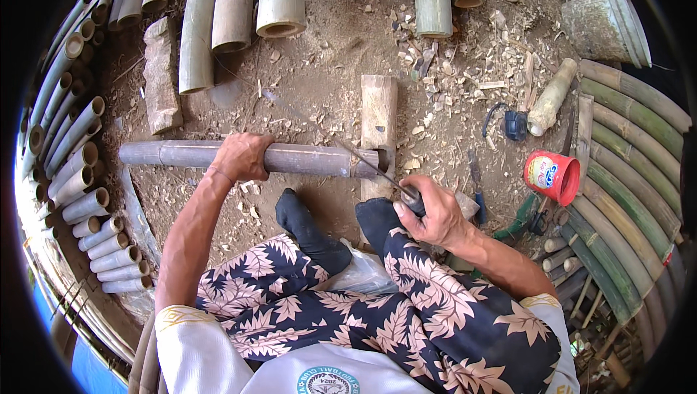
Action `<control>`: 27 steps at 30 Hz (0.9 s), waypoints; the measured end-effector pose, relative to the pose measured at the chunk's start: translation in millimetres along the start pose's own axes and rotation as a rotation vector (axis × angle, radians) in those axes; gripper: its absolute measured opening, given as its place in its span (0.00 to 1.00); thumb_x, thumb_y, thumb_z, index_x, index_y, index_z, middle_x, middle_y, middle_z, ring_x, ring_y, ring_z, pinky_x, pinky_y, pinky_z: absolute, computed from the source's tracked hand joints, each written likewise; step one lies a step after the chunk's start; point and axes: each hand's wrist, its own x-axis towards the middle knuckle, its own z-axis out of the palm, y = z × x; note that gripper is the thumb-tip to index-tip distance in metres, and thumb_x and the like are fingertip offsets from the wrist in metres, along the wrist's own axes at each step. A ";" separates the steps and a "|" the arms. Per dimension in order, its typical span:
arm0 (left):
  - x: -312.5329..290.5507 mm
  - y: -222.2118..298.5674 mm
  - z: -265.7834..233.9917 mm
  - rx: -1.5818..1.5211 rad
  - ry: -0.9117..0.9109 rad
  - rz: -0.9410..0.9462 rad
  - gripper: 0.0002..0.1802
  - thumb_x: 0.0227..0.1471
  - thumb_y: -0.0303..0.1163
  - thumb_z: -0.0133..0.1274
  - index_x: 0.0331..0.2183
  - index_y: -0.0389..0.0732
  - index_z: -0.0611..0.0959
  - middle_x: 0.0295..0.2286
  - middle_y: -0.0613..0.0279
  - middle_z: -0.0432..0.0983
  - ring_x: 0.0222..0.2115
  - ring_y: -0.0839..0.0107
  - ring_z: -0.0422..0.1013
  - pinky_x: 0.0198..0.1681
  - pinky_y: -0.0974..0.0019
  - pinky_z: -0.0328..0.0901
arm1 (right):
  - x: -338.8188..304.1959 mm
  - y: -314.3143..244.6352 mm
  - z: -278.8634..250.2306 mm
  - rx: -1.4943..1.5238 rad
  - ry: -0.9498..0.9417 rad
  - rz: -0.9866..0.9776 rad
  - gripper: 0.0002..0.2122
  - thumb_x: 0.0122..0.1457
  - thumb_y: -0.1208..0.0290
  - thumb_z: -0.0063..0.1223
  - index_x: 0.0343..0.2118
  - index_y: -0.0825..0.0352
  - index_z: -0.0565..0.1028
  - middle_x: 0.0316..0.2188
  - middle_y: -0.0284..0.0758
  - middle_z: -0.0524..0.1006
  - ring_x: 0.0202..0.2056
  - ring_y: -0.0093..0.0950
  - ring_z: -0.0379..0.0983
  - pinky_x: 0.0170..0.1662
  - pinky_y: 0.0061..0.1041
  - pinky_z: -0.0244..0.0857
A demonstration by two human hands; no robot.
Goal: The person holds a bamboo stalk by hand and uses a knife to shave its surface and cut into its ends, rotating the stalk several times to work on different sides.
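A dark brownish bamboo pole (312,159) lies crosswise in front of me, its open right end over a short upright-lying wooden block (378,103). My left hand (245,156) is closed round the pole near its middle. In my right hand (434,212) is the dark handle of a handsaw (368,161), seen nearly edge-on. Its long thin blade slants up and left across the pole close to the right end; the far part is blurred, and I cannot tell whether its teeth touch the bamboo. My socked feet are just below the pole.
Bamboo lengths line the far side, the left and the right (624,147). A rough stone-like block (162,78) lies far left. At right are a red tub (553,177), a black object with a cord (515,125), a knife-like tool (477,187) and a dirty bucket (604,29). Chips cover the dirt.
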 end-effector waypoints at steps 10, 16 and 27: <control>-6.8 7.0 3.0 0.014 0.057 -0.044 0.23 0.30 0.36 0.64 0.35 0.44 0.80 0.30 0.54 0.80 0.35 0.52 0.77 0.40 0.52 0.72 | 3.3 1.9 5.9 -0.036 -0.013 0.096 0.15 0.64 0.62 0.53 0.38 0.73 0.69 0.26 0.47 0.77 0.19 0.40 0.75 0.21 0.38 0.70; -5.6 6.3 16.3 0.020 0.129 -0.035 0.23 0.31 0.34 0.63 0.36 0.44 0.79 0.33 0.56 0.79 0.40 0.54 0.76 0.43 0.53 0.71 | -17.8 54.2 11.2 -0.230 -0.430 0.430 0.14 0.65 0.63 0.50 0.38 0.73 0.69 0.22 0.45 0.77 0.18 0.38 0.76 0.19 0.33 0.72; -4.9 4.4 14.0 0.026 0.204 -0.048 0.21 0.32 0.31 0.62 0.35 0.44 0.79 0.34 0.56 0.79 0.40 0.54 0.76 0.44 0.53 0.71 | -11.4 65.3 14.4 -0.191 -0.344 0.344 0.16 0.65 0.59 0.50 0.39 0.72 0.68 0.19 0.42 0.74 0.18 0.35 0.75 0.18 0.32 0.70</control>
